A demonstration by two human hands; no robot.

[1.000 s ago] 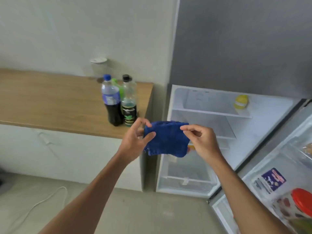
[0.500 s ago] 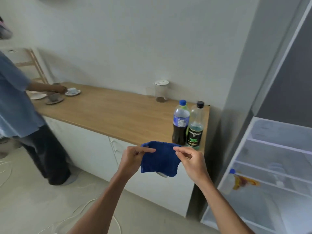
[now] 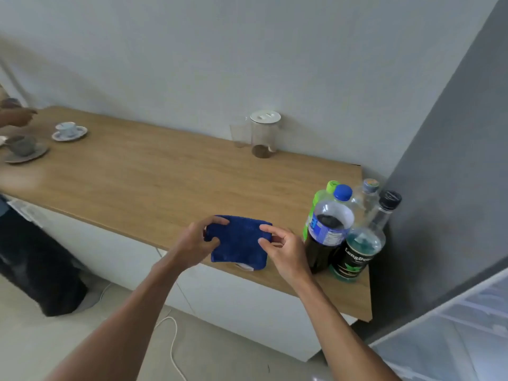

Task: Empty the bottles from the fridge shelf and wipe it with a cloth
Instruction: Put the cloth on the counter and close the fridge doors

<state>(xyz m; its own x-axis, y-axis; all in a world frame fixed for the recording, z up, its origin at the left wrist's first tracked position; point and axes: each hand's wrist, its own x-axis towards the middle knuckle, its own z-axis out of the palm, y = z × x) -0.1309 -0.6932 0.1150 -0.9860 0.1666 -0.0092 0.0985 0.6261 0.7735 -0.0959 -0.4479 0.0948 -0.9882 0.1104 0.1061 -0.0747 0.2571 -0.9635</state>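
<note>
A folded blue cloth is held over the front edge of the wooden counter. My left hand grips its left side and my right hand pinches its right side. Several bottles stand at the counter's right end: a dark cola bottle with a blue cap, a bottle of green liquid with a black cap, a green bottle and a clear bottle behind. Only a corner of the open fridge shows at the lower right.
A clear jar with a white lid stands by the wall. Cups on saucers sit at the counter's far left, where another person stands with a hand reaching in. A white cable lies on the floor.
The view has swung left from the fridge toward the counter. Both hands have carried the blue cloth down over the counter's edge beside the bottles.
</note>
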